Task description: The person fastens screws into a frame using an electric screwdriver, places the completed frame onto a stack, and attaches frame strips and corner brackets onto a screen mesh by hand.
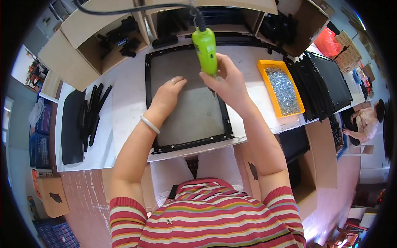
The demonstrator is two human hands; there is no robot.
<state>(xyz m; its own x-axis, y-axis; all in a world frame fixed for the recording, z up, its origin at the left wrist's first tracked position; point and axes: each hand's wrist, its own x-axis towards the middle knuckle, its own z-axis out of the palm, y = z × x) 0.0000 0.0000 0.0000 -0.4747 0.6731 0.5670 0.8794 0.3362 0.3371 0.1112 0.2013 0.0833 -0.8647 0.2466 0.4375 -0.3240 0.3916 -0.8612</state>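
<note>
A bright green electric screwdriver (205, 47) hangs upright from a coiled black cord, its tip pointing down. My right hand (231, 82) is closed round its lower part. Beneath both hands lies a rectangular black frame (188, 144) with a grey mesh-like panel (182, 115) inside it and small light spots along its bars. Over the panel's left half is my left hand (167, 96), with a ring and a white bracelet, its fingers drawn together. Whatever is between those fingertips, if anything, is hidden.
On the right stands a yellow tray (278, 115) of small shiny metal parts, beside stacked black frames (312, 89). Black strips (94, 111) lie at the left. Cardboard boxes (89, 45) with black parts line the back. Another person (364, 124) sits far right.
</note>
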